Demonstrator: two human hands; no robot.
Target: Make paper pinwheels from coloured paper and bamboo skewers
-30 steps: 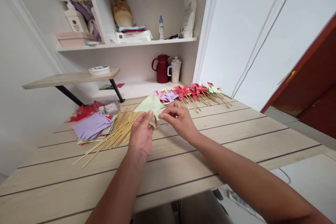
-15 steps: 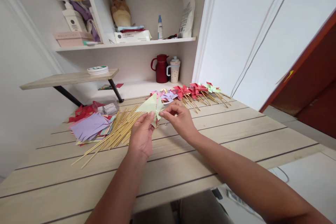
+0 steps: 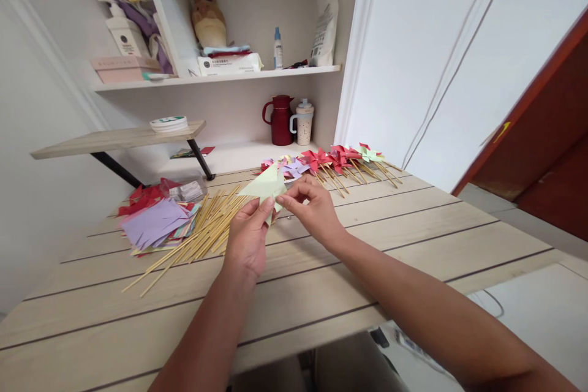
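A pale green paper pinwheel [image 3: 265,184], partly folded, is held up above the table between both hands. My left hand [image 3: 248,233] is closed on its lower part, the thumb pressing near the middle of the paper. From the right side, my right hand [image 3: 313,207] pinches the paper close to the centre with thumb and index finger. Behind and left of the left hand lie many thin wooden sticks [image 3: 209,229]. Past the right hand, finished red, purple and green pinwheels [image 3: 342,159] on sticks lie in a row.
Purple paper sheets [image 3: 154,220] top a stack of coloured paper at the left, beside a clear plastic box [image 3: 190,190]. A small raised shelf [image 3: 114,138] stands behind them. A red jug [image 3: 281,122] and a cup [image 3: 304,122] stand at the back.
My fingers have shifted slightly at the middle of the green paper, and a flap on its right side has moved inward. The view has drifted a little.
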